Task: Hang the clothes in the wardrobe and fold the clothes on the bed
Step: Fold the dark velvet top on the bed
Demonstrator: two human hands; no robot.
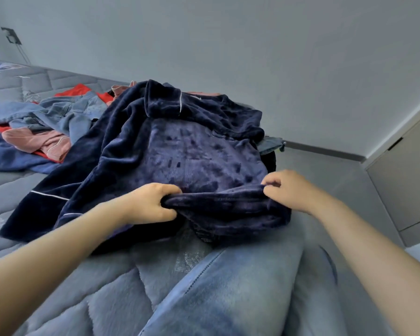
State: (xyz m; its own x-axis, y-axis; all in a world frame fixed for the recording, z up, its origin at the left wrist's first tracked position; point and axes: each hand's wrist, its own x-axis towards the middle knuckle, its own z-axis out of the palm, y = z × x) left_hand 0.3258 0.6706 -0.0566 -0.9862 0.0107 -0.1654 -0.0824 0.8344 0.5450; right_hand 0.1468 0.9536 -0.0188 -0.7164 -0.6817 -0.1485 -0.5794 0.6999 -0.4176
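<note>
Navy fleece takes centre stage: the dark blue garment (192, 151), a plush top by the look of it, lies spread on the bed (46, 282), collar end away from the person and hem end nearest. Both hands are on that near hem. The left hand (153, 204) has its fingers and thumb clenched round a bunched fold of the edge, and the right hand (287, 190) pinches the same edge further along with curled fingertips. So 2 grips, set apart along 1 edge, and the likely reason is to pull the hem taut and level so the cloth can be folded over squarely; that is my reading, a fold in the making.

As for its looks, it is thick, velvety pile, crushed into darker patches across the paler inner face, with thin white piping (180, 103) along the collar and on a sleeve lying out to the left. It will be floppy and bulky to handle.

Beyond it, to the left, an unsorted heap waits on the quilted grey cover: denim (66, 112), something red (75, 90), a pink piece (39, 141). Pale blue fleece (228, 287) fills the foreground; what it is I cannot tell. Off right stands a grey cabinet (403, 180).
</note>
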